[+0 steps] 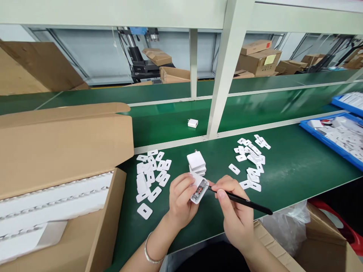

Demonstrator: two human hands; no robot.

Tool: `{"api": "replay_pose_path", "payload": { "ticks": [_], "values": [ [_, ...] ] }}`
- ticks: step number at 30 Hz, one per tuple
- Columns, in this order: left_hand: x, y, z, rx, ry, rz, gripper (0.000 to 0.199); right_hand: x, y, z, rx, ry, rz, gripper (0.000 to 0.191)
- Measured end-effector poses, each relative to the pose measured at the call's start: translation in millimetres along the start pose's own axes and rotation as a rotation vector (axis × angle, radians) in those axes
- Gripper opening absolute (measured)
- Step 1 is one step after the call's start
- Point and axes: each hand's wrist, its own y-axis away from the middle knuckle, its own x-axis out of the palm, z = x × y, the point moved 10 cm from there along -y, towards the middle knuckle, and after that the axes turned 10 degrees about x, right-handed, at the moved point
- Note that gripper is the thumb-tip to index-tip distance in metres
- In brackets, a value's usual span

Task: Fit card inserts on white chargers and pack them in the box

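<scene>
My left hand (183, 198) holds a white charger housing (200, 189) tilted, its open end facing me and inner parts showing. My right hand (236, 211) grips a black pen-like tool (249, 204), whose tip is at the rim of that housing. Just behind, a small stack of white chargers (196, 160) stands on the green bench. White rectangular plates with small slots lie in two loose groups, one on the left (145, 211) and one on the right (234, 169).
An open cardboard box (106, 223) with white trays fills the left side. One charger (193, 123) lies beyond the metal post (225, 71). Blue bins (331, 141) of white parts stand at the right. A box with plastic (289, 226) is below the bench edge.
</scene>
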Motion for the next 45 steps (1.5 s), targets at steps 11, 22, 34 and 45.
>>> {"api": "replay_pose_path", "payload": {
  "ticks": [11,22,34,45],
  "values": [
    [2.9,2.3,9.9,-0.114,0.111,-0.009,0.037,-1.7,4.0,3.1,-0.067,-0.08,0.012,0.024],
    [1.5,3.0,12.4,-0.13,0.114,-0.009,0.032,7.1,7.2,2.0,-0.096,0.088,0.094,0.029],
    [-2.5,-2.2,5.4,-0.061,0.042,-0.015,0.033,7.5,6.3,8.6,-0.108,0.031,0.074,0.027],
    [-3.0,-3.2,1.0,-0.007,0.016,0.0,0.032,7.9,4.5,6.5,-0.083,0.013,0.077,0.026]
  ]
}}
